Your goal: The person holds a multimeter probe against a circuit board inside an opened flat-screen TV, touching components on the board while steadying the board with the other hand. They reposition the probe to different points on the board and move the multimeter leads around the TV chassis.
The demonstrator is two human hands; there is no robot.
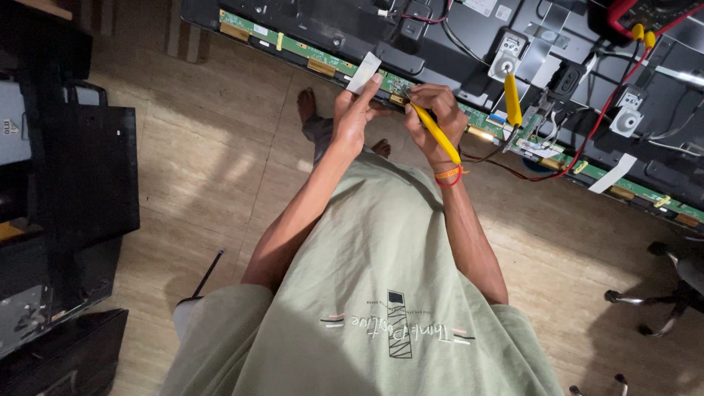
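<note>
My right hand point(434, 116) grips a yellow probe point(435, 134), its tip pressed on the long green circuit strip point(315, 61) along the edge of an opened flat screen back point(469, 37). My left hand point(355, 110) rests beside it with fingers spread, touching the strip near a white ribbon tab point(364, 71). A second yellow probe point(512, 99) stands on the board to the right, tied to a red wire point(587, 139). A red-and-orange thread band circles my right wrist.
A multimeter point(653, 13) with red casing sits at the top right. Black panels point(81, 183) lean at the left. A chair base point(660, 293) stands on the tiled floor at the right. My bare feet point(312, 117) show below the panel edge.
</note>
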